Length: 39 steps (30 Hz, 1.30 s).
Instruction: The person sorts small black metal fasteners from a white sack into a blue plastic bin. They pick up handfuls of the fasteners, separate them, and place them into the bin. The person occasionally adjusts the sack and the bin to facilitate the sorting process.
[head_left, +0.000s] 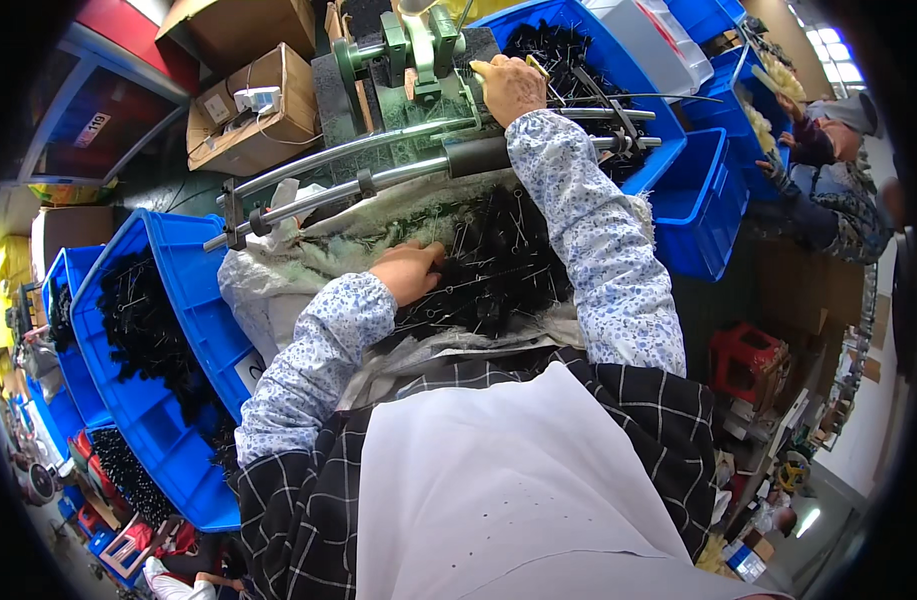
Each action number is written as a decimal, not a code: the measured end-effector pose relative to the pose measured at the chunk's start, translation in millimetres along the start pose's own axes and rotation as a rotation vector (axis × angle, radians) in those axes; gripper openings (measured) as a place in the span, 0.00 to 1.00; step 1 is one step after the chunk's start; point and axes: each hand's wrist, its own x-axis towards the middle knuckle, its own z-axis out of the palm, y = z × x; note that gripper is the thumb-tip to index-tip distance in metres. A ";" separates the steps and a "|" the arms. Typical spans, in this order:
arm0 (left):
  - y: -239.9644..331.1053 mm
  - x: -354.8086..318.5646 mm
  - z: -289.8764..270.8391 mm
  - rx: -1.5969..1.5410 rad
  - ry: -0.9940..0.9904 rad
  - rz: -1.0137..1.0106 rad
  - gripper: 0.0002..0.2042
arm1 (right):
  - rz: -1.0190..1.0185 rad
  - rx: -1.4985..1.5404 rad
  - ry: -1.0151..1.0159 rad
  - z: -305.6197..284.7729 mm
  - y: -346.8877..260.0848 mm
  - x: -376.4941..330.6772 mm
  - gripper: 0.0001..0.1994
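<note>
Head view: I see the left hand, its grip half curled, at the edge of the loose black pieces with thin wire loops heaped on a soiled white sheet. The right hand's grip bends beside a green metal machine; I cannot tell what either holds.

We have a green metal machine at twelve o'clock behind silver tubular metal rails, black wire-looped pieces on a whitish woven sheet nearer us, and blue rectangular plastic bins at nine and one.
</note>
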 end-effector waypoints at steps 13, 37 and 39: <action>17.3 -30.0 -27.7 -0.064 0.210 -0.160 0.13 | 0.097 -0.017 0.011 -9.4 17.5 -4.9 0.20; 10.7 -77.8 -84.9 -0.284 0.747 0.056 0.14 | 0.076 -0.021 0.015 -4.3 13.8 -7.8 0.16; 10.3 -78.8 -89.8 -0.266 0.743 0.065 0.14 | 0.098 0.008 -0.019 0.1 35.0 -4.0 0.11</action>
